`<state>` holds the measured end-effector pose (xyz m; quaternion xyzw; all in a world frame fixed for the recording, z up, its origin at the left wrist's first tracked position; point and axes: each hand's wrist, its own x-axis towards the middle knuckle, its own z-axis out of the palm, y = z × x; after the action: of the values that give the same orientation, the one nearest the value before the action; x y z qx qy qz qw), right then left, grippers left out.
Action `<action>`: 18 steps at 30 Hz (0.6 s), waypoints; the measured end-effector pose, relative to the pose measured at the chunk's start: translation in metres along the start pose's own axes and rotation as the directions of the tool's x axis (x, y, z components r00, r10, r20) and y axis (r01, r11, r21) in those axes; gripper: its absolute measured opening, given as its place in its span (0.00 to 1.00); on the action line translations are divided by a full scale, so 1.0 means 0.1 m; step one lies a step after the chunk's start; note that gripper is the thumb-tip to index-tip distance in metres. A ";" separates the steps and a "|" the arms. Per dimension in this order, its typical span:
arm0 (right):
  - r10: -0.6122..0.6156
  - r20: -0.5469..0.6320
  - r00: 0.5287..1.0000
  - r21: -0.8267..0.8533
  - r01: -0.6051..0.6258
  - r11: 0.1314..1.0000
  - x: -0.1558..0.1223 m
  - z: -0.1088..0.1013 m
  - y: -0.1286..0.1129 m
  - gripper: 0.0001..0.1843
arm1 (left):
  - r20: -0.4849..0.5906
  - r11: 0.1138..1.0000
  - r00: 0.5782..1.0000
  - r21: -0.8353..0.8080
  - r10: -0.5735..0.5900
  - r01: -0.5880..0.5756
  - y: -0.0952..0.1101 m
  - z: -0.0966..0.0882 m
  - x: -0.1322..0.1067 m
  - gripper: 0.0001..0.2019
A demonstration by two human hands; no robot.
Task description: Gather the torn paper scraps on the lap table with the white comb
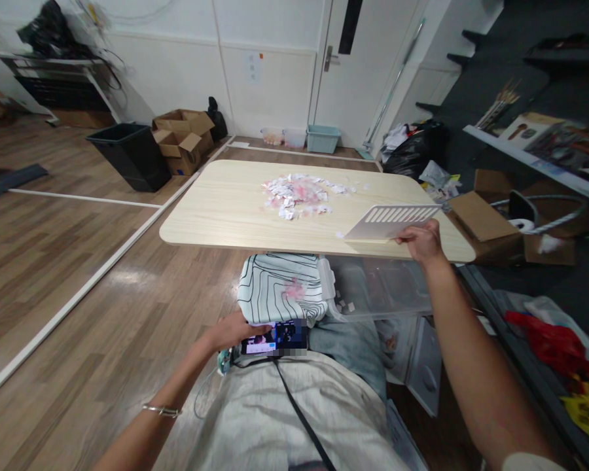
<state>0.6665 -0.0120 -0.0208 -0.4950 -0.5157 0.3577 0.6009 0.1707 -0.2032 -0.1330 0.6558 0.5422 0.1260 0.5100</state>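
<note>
In the head view, my right hand grips the end of a white slotted plastic panel. The panel stands tilted, its lower edge at the near side of a pale wooden tabletop. A heap of torn white and pink paper scraps lies mid-table, left of the panel. Down at my lap, my left hand is on a phone with a lit screen, one digit over it; its other fingers are partly hidden. A striped cloth with a pink patch lies over my leg beside the phone.
Below the table's near edge is a clear plastic bin with a few scraps. Right of the table are an open cardboard box and a shelf. A black trash bin and cardboard boxes stand on the left.
</note>
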 end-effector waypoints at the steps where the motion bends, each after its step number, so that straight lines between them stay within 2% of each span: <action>1: -0.001 -0.002 1.000 0.001 0.001 1.000 0.00 0.00 0.00 0.33 | -0.010 1.000 1.000 0.014 -0.005 0.005 0.01 0.01 0.00 0.40; 4: -0.001 -0.006 1.000 0.004 0.001 1.000 -0.01 0.02 -0.01 0.34 | -0.013 0.999 1.000 0.040 -0.005 0.005 -0.01 0.03 0.02 0.36; 7: 0.003 -0.008 1.000 0.011 -0.003 1.000 -0.02 0.03 -0.04 0.31 | 0.035 0.999 0.999 -0.001 0.037 -0.037 -0.04 0.00 0.02 0.33; 11: 0.006 -0.004 1.000 0.012 -0.006 1.000 -0.03 0.05 -0.07 0.29 | 0.096 0.999 0.995 -0.027 0.026 -0.023 -0.10 -0.08 -0.03 0.39; 13: 0.003 -0.003 1.000 0.006 -0.003 1.000 -0.03 0.05 -0.08 0.32 | 0.098 1.000 0.995 -0.022 -0.003 0.006 -0.12 -0.10 -0.05 0.42; 18: 0.003 0.001 1.000 -0.009 -0.003 1.000 -0.02 0.04 -0.07 0.36 | 0.075 0.999 0.996 -0.002 -0.041 0.042 -0.16 -0.06 -0.04 0.42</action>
<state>0.6615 -0.0149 -0.0149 -0.4986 -0.5167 0.3564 0.5979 0.1555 -0.2049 -0.1415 0.6478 0.5359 0.0915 0.5337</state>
